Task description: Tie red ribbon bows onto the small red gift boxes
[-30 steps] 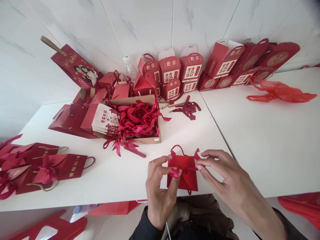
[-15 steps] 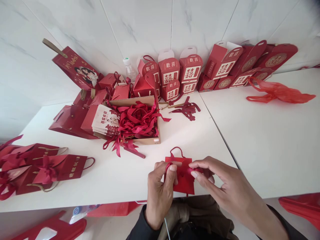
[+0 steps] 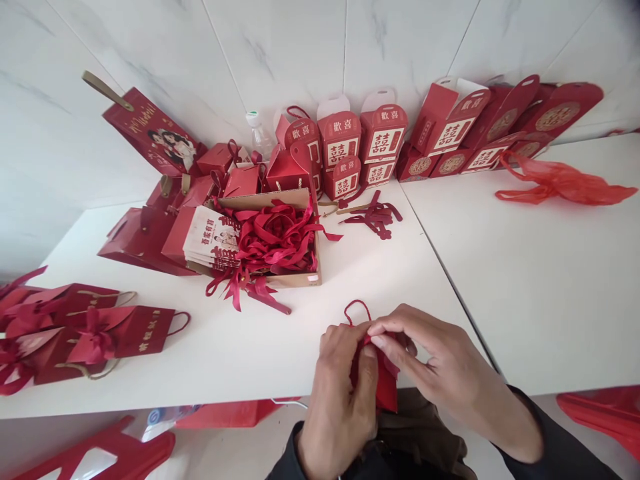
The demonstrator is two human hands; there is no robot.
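Observation:
A small red gift box is at the front edge of the table, mostly covered by my hands. Its red cord handle sticks up at the far side. My left hand curls over the box's left side, thumb and fingers closed on a red ribbon. From the right, my right hand pinches the same ribbon between thumb and forefinger, and its tips meet the left hand's. A loose bit of ribbon hangs under the right fingers. The knot area is largely hidden.
A cardboard box of red ribbons stands left of centre, with a stack of printed cards. Finished boxes with bows lie at left. Red gift boxes line the wall. A red plastic bag rests at right.
My hands have come together over the box, where they were apart with a ribbon end each. The left hand has turned over and moved right, and the box has shifted slightly towards me.

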